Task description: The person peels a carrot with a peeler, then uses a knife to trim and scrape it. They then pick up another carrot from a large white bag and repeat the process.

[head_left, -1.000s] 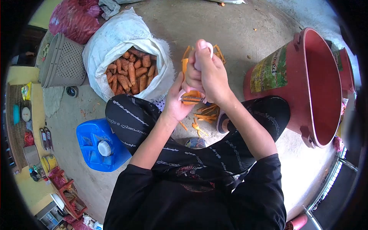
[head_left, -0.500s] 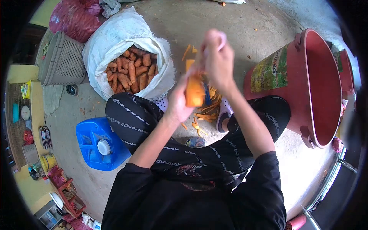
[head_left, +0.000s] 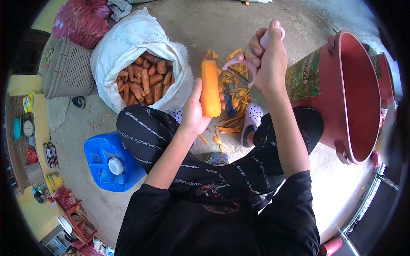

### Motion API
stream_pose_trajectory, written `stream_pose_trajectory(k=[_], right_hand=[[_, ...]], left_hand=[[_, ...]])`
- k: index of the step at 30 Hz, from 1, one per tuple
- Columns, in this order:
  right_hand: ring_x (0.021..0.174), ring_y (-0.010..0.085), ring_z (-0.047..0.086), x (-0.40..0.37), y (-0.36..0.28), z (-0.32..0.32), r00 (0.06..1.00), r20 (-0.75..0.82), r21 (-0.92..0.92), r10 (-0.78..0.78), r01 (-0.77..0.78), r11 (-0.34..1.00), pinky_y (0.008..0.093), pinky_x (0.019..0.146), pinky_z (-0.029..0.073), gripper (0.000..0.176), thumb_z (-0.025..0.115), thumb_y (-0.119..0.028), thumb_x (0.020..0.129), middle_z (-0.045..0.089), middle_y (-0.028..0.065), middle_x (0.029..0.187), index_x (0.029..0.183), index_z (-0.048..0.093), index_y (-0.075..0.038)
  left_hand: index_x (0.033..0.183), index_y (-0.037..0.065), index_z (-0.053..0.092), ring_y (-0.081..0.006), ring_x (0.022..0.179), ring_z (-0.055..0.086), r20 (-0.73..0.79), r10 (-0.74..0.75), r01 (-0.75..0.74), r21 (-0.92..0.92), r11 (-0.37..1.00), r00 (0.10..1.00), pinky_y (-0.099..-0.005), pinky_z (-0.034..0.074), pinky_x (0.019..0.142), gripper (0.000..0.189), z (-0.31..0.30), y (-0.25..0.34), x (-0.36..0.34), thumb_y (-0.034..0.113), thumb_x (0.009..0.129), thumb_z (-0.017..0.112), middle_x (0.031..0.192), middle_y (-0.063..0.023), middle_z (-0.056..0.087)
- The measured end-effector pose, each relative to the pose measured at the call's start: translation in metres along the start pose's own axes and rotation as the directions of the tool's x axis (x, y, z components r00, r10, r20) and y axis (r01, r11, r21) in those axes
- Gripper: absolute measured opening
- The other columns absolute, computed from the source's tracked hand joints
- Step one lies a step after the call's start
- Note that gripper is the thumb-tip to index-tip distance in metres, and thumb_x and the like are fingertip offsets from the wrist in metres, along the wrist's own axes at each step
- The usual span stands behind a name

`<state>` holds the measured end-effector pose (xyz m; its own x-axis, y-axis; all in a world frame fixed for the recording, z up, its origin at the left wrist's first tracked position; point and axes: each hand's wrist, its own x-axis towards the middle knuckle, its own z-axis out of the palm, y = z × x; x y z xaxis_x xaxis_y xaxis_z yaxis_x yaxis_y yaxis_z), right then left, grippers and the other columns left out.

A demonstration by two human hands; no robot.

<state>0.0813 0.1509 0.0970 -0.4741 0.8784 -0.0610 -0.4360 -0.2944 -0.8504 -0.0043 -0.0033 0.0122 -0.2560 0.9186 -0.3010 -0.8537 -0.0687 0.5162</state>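
Observation:
A smooth, bright orange peeled carrot [head_left: 210, 91] stands lengthwise in my left hand [head_left: 196, 109], its fingers wrapped round the lower half. My right hand [head_left: 271, 59] is closed on the handle of a pale pink peeler [head_left: 239, 63], held up and to the right, apart from the carrot. Below both hands, orange peelings [head_left: 232, 121] lie scattered on the floor between my feet. Among them is a narrow blue object [head_left: 230, 106], whose kind I cannot make out. The peeler's blade is hard to see at this angle.
A white sack [head_left: 128, 38] full of unpeeled carrots [head_left: 143, 81] stands at the left front. Behind it are grey perforated baskets [head_left: 70, 68] and a red mesh bag [head_left: 81, 21]. A blue jerrycan [head_left: 113, 160] is by my left knee, a large red bin [head_left: 361, 98] at my right.
My right hand has drawn away from the carrot, up and to the right, with the peeler. The left hand still holds the carrot, which now shows its full length.

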Motion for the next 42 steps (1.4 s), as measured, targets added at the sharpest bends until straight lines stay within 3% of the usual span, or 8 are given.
stream_pose_trajectory(k=[5, 10, 14, 24, 28, 31, 37, 42], right_hand=[[0.037, 0.0095, 0.035, -0.02, 0.01, 0.015, 0.971, 0.105, 0.131, 0.216, -0.229, 0.965, 0.031, 0.04, 0.048, 0.05, 0.044, -0.053, 0.093, 0.037, 0.0013, 0.056, 0.086, 0.041, -0.004], [0.037, 0.01, 0.039, -0.047, 0.022, 0.03, 0.899, 0.259, -0.005, 0.352, -0.363, 0.932, 0.026, 0.036, 0.033, 0.045, 0.047, -0.046, 0.095, 0.042, 0.0012, 0.054, 0.08, 0.046, -0.004], [0.039, 0.0091, 0.041, -0.041, 0.029, 0.03, 0.931, 0.248, -0.142, 0.268, -0.238, 0.961, 0.0245, 0.036, 0.035, 0.044, 0.048, -0.046, 0.094, 0.041, 0.0009, 0.055, 0.079, 0.045, -0.004], [0.043, 0.0085, 0.039, 0.069, 0.044, -0.023, 0.992, -0.064, -0.097, -0.113, 0.106, 0.99, 0.0326, 0.051, 0.053, 0.037, 0.049, -0.041, 0.094, 0.039, 0.0003, 0.061, 0.085, 0.044, -0.005], [0.049, 0.0105, 0.044, 0.071, 0.046, -0.039, 0.986, -0.083, -0.217, -0.143, 0.122, 0.969, 0.0362, 0.055, 0.054, 0.03, 0.05, -0.034, 0.095, 0.043, 0.0011, 0.067, 0.086, 0.043, -0.006], [0.052, 0.0126, 0.046, 0.058, 0.039, -0.03, 0.983, -0.186, -0.282, 0.015, -0.068, 0.957, 0.0369, 0.059, 0.055, 0.029, 0.049, -0.033, 0.096, 0.044, 0.0022, 0.07, 0.094, 0.042, -0.004], [0.049, 0.014, 0.044, 0.017, 0.022, -0.002, 0.996, 0.076, 0.016, -0.041, 0.04, 0.999, 0.0372, 0.05, 0.05, 0.033, 0.042, -0.036, 0.098, 0.044, 0.0037, 0.069, 0.103, 0.041, -0.003], [0.042, 0.011, 0.041, -0.015, 0.029, 0.013, 0.942, 0.299, -0.013, 0.152, -0.156, 0.988, 0.0288, 0.042, 0.046, 0.034, 0.042, -0.039, 0.098, 0.043, 0.0027, 0.06, 0.095, 0.043, -0.004]], left_hand=[[0.124, 0.011, 0.047, -0.0163, 0.084, 0.056, -0.04, 0.004, -0.004, 0.001, 1.0, 0.999, -0.0341, 0.048, 0.071, 0.042, -0.005, -0.004, 0.002, 0.043, 0.097, 0.042, 0.099, -0.004, 0.056], [0.112, 0.012, 0.052, -0.0147, 0.083, 0.056, 0.069, 0.035, -0.034, -0.025, 0.999, 0.997, -0.0318, 0.047, 0.075, 0.033, 0.002, -0.004, -0.006, 0.04, 0.097, 0.042, 0.093, -0.0018, 0.056], [0.111, 0.01, 0.052, -0.0147, 0.081, 0.057, -0.089, -0.041, 0.04, -0.014, 0.999, 0.995, -0.032, 0.048, 0.073, 0.034, 0.01, -0.005, -0.011, 0.04, 0.098, 0.042, 0.091, -0.003, 0.058], [0.115, 0.005, 0.05, -0.0145, 0.078, 0.054, -0.014, -0.14, 0.138, 0.272, 0.952, 0.99, -0.0298, 0.047, 0.064, 0.047, 0.0, -0.015, -0.018, 0.047, 0.096, 0.041, 0.088, -0.0072, 0.054], [0.113, 0.004, 0.049, -0.0138, 0.072, 0.057, -0.028, -0.102, 0.106, 0.231, 0.967, 0.994, -0.028, 0.05, 0.063, 0.045, 0.005, -0.014, -0.015, 0.045, 0.096, 0.044, 0.085, -0.0067, 0.056], [0.115, 0.004, 0.048, -0.0145, 0.076, 0.058, -0.033, -0.056, 0.063, 0.284, 0.957, 0.998, -0.0295, 0.051, 0.064, 0.044, 0.006, -0.01, -0.014, 0.043, 0.096, 0.045, 0.087, -0.0069, 0.056], [0.118, 0.004, 0.048, -0.016, 0.081, 0.057, -0.149, -0.004, 0.044, 0.265, 0.963, 0.989, -0.0321, 0.05, 0.065, 0.046, 0.01, -0.01, -0.011, 0.045, 0.097, 0.039, 0.095, -0.0074, 0.057], [0.122, 0.005, 0.046, -0.0143, 0.075, 0.058, -0.067, -0.042, 0.055, 0.219, 0.974, 0.997, -0.0286, 0.05, 0.06, 0.052, 0.004, -0.015, -0.011, 0.049, 0.099, 0.03, 0.094, -0.0074, 0.056]])
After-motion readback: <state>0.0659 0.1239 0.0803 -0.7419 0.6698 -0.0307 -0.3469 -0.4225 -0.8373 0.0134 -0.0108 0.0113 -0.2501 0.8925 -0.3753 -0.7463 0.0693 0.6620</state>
